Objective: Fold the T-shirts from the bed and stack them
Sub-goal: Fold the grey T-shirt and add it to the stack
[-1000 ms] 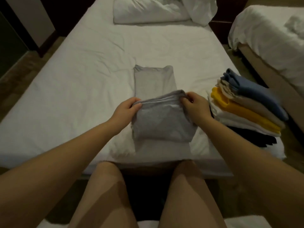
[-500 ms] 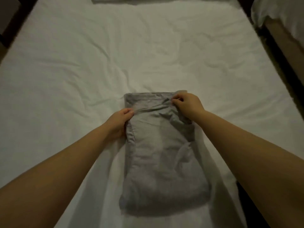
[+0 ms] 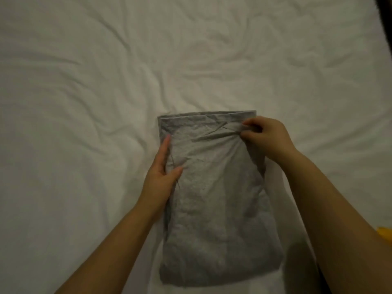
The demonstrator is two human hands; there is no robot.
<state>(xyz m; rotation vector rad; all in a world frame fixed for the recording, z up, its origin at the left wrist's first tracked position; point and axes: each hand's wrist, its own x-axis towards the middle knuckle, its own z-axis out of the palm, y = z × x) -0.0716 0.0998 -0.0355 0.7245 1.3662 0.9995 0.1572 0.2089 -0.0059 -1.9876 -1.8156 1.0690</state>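
- At four o'clock a yellow scrap is cut by the edge of view (we cannot name it).
- The right forearm hides part of the grey T-shirt along its right side.
- Whether the left hand has fingers under that shirt, we cannot tell.

Left of the left grip and beyond both grips, the bed is open white sheet with only low creases, wide enough for a hand to sweep across. Between the grips lies the folded grey T-shirt, flat and low. The left grip lies straight-fingered along its left edge, and the right grip pinches its far right corner. Right of the right grip the sheet stays open up to a yellow cloth at the frame edge beside the right forearm. A dark strip borders the bed far beyond.
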